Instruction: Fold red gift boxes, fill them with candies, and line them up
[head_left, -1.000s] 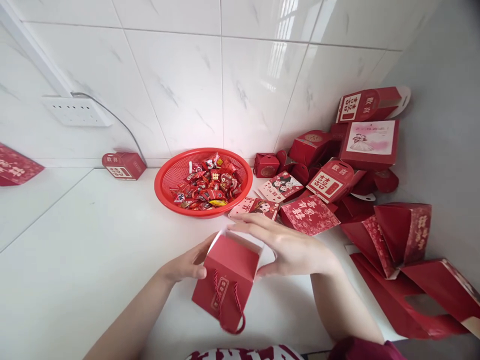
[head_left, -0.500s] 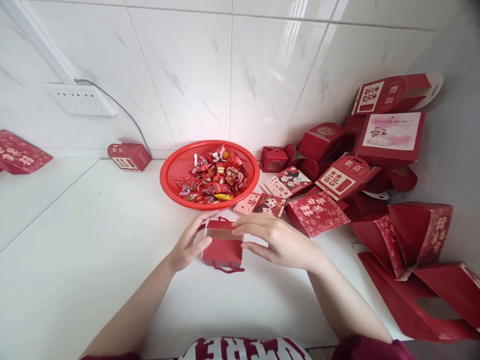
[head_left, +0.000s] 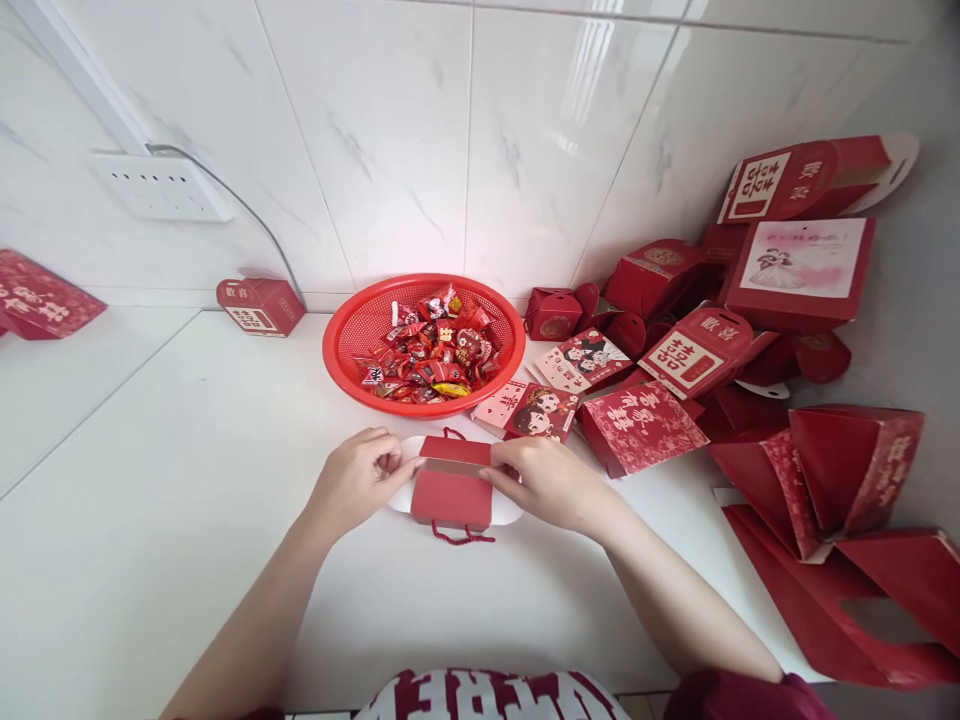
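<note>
In front of me on the white counter is a small red gift box [head_left: 451,500] with dark red cord handles. Its top has a narrow opening, and white-lined flaps stick out at both sides. My left hand [head_left: 358,478] is closed at the box's left end, fingers curled and thumb at the edge of the opening. Against the right end, my right hand [head_left: 546,482] is closed too, its thumb and fingers on the edge. Just beyond the box stands a red plastic basket [head_left: 335,352] holding many wrapped candies [head_left: 439,350].
Many red gift boxes [head_left: 641,425] are piled along the right. A single red box [head_left: 260,306] stands by the wall at left, and another patterned box [head_left: 49,295] is at the far left. A wall socket [head_left: 161,187] has a grey cable.
The box's side flaps now spread outward, showing white. My left fingers have curled in, and my right hand has closed at the box's right end. The view has shifted slightly.
</note>
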